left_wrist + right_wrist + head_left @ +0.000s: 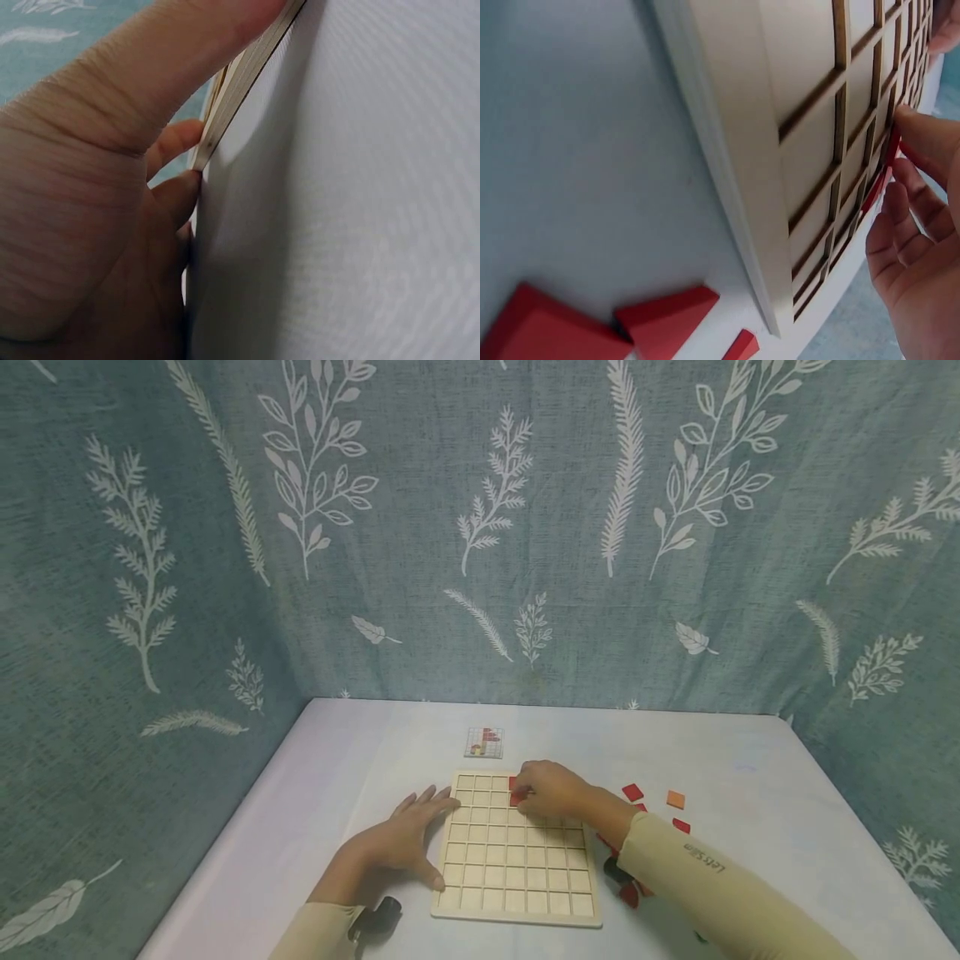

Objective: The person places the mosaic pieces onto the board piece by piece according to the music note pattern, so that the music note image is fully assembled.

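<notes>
A pale wooden grid board [495, 856] with square recesses lies on the white table. My left hand [405, 835] spreads along its left side, fingertips and thumb at the edge; in the left wrist view the thumb lies against the board's side. Over the upper part of the board, my right hand [551, 787] pinches a red tile [895, 142] between thumb and fingers, right at the grid. Another red piece [872, 193] shows just beyond it in the far recesses. The fingers partly cover both pieces in the head view.
A small pattern card [484, 742] with a coloured picture on a grid lies behind the board. Loose red tiles [632, 792] and an orange tile [676, 799] are scattered to the right, some under the right forearm. A patterned blue-green curtain [420, 527] hangs behind the table.
</notes>
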A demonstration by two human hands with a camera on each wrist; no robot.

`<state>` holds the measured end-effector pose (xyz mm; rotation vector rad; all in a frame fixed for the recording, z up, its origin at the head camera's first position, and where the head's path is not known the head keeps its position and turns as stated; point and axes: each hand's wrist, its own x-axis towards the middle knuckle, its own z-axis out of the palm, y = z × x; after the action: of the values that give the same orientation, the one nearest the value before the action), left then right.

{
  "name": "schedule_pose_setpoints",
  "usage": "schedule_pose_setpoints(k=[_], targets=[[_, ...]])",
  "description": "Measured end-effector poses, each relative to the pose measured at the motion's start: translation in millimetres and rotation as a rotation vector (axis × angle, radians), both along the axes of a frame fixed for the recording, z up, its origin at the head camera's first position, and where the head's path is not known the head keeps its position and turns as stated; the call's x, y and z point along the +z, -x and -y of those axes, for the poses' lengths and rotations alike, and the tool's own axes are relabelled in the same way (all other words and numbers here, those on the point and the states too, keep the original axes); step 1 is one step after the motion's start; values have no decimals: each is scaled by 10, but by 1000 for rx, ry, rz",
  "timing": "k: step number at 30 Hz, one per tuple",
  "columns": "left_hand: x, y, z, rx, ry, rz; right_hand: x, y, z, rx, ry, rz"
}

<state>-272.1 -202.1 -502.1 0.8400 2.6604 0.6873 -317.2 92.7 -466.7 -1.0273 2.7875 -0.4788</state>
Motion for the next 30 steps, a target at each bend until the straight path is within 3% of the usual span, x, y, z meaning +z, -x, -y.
schedule_pose_setpoints(k=[14,22,30], targets=[[-2,-1,-12,9,19,2,-63,-68,30,-20,38,21],[8,1,-16,17,19,8,21,-78,-19,-113,26,-2],[-5,3,-13,19,16,12,-7,-95,-19,-85,31,-19]])
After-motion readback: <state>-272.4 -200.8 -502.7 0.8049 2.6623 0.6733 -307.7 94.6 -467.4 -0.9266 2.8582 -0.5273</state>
